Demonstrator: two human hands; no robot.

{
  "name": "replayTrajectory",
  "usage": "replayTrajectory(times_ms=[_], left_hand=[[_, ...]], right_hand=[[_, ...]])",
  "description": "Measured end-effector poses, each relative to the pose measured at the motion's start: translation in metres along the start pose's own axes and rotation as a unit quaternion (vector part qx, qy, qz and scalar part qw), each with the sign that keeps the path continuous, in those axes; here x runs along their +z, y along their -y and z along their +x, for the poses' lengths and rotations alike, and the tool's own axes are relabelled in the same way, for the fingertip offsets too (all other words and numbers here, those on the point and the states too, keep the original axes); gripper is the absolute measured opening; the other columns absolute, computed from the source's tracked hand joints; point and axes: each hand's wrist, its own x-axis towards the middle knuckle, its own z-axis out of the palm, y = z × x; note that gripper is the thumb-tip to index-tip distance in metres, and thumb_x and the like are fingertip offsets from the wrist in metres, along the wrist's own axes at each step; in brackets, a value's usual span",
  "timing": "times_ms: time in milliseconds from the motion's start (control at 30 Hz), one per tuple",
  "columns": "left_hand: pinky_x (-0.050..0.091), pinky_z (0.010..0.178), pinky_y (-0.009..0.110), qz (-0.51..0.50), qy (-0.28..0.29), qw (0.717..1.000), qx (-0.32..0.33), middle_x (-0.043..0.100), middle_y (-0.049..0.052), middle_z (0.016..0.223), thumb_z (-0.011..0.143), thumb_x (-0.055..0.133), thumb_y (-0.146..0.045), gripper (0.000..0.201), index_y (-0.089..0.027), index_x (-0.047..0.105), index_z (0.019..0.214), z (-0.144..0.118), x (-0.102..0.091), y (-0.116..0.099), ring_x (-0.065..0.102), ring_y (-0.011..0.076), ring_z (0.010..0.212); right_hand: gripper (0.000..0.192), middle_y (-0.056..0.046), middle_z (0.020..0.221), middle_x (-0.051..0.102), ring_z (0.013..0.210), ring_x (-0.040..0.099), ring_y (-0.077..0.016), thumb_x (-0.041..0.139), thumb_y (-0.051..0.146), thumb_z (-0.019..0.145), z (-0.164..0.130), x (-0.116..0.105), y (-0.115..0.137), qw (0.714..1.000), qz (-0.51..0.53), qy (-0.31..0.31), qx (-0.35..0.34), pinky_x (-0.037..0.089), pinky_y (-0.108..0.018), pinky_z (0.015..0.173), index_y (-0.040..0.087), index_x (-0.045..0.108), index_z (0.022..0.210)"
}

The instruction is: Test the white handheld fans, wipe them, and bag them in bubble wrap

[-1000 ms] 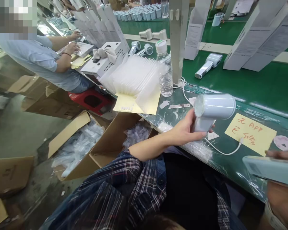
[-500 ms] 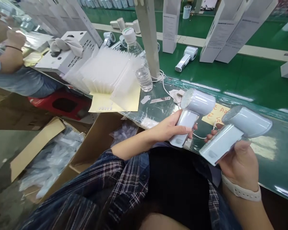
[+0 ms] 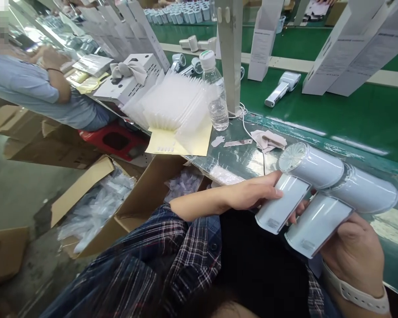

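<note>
No writing on either device is legible. The right hand [image 3: 354,247] has its grip clamped on the handle of one pale device [image 3: 338,207]; the left hand [image 3: 255,194] clamps the handle of a second device [image 3: 298,181], barrels touching, above the tabletop [image 3: 391,260] edge. Farther off stands a water bottle [image 3: 215,95].

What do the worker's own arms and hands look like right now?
Both hands are bare, no gloves. The left hand comes from a dark blue plaid shirt sleeve with white and reddish lines, pushed up to about the elbow. The right hand has a white band, like a watch strap, around the wrist.
</note>
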Motion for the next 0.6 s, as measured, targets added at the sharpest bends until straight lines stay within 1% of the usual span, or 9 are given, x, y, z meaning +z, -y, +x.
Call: replayTrajectory(times_ms=[100, 167, 233, 300, 400, 467, 533, 600], left_hand=[[0.063, 0.097, 0.044, 0.0, -0.024, 1.0, -0.018, 0.073, 0.009, 0.11, 0.092, 0.081, -0.061, 0.053, -0.02, 0.061, 0.118, -0.005, 0.007, -0.007, 0.079, 0.0254, 0.098], [0.061, 0.101, 0.044, 0.001, -0.037, 0.999, -0.009, 0.073, 0.009, 0.117, 0.095, 0.082, -0.053, 0.048, -0.022, 0.059, 0.123, -0.006, 0.008, -0.009, 0.08, 0.0253, 0.104], [0.06, 0.103, 0.044, 0.009, -0.033, 0.999, 0.006, 0.074, 0.008, 0.115, 0.092, 0.087, -0.05, 0.054, -0.023, 0.058, 0.129, -0.003, 0.006, -0.008, 0.08, 0.0253, 0.105], [0.06, 0.103, 0.045, 0.009, -0.015, 1.0, 0.006, 0.076, 0.009, 0.111, 0.088, 0.091, -0.053, 0.066, -0.023, 0.057, 0.136, 0.002, 0.002, -0.003, 0.081, 0.0271, 0.106], [0.062, 0.101, 0.046, -0.018, 0.008, 1.0, -0.021, 0.077, 0.01, 0.113, 0.082, 0.093, -0.06, 0.079, -0.023, 0.057, 0.143, 0.01, -0.004, 0.006, 0.081, 0.0287, 0.105], [0.063, 0.098, 0.046, -0.038, 0.019, 0.999, -0.032, 0.076, 0.01, 0.114, 0.081, 0.093, -0.061, 0.081, -0.023, 0.058, 0.143, 0.012, -0.006, 0.011, 0.081, 0.0274, 0.1], [0.063, 0.096, 0.045, -0.052, 0.028, 0.998, -0.035, 0.075, 0.01, 0.112, 0.082, 0.092, -0.062, 0.08, -0.023, 0.059, 0.143, 0.013, -0.007, 0.013, 0.081, 0.0259, 0.097], [0.064, 0.093, 0.043, -0.067, 0.027, 0.997, -0.035, 0.074, 0.009, 0.111, 0.082, 0.091, -0.063, 0.079, -0.023, 0.06, 0.142, 0.013, -0.008, 0.014, 0.08, 0.0246, 0.095]], right_hand=[[0.066, -0.014, 0.082, 0.078, 0.062, 0.075, -0.0327, 0.099, 0.074, 0.059, 0.001, 0.0, 0.0, 1.0, 0.001, -0.011, -0.008, 0.068, -0.045, 0.052, 0.019, 0.088, 0.091], [0.058, -0.014, 0.086, 0.077, 0.064, 0.073, -0.0307, 0.097, 0.067, 0.067, 0.003, 0.003, 0.001, 1.0, 0.018, -0.022, -0.008, 0.069, -0.047, 0.055, 0.019, 0.086, 0.097], [0.048, -0.013, 0.089, 0.075, 0.068, 0.07, -0.0284, 0.093, 0.058, 0.075, 0.005, 0.007, 0.004, 0.998, 0.048, -0.029, -0.006, 0.069, -0.048, 0.061, 0.021, 0.085, 0.105], [0.04, -0.01, 0.089, 0.074, 0.068, 0.068, -0.0266, 0.087, 0.053, 0.079, 0.007, 0.009, 0.006, 0.997, 0.078, -0.018, 0.001, 0.069, -0.049, 0.064, 0.024, 0.083, 0.107], [0.033, -0.007, 0.082, 0.069, 0.063, 0.066, -0.0255, 0.077, 0.054, 0.086, 0.007, 0.01, 0.01, 0.995, 0.092, 0.005, 0.036, 0.068, -0.049, 0.061, 0.024, 0.081, 0.097], [0.031, -0.007, 0.079, 0.067, 0.062, 0.066, -0.0251, 0.073, 0.053, 0.088, 0.004, 0.01, 0.012, 0.994, 0.09, -0.011, 0.058, 0.065, -0.044, 0.055, 0.022, 0.08, 0.09], [0.032, -0.009, 0.08, 0.068, 0.062, 0.067, -0.0253, 0.071, 0.052, 0.088, 0.002, 0.01, 0.014, 0.993, 0.091, -0.031, 0.07, 0.063, -0.041, 0.05, 0.021, 0.079, 0.087], [0.036, -0.01, 0.08, 0.068, 0.063, 0.067, -0.0268, 0.07, 0.055, 0.087, 0.001, 0.009, 0.013, 0.992, 0.094, -0.025, 0.078, 0.065, -0.045, 0.051, 0.02, 0.08, 0.085]])
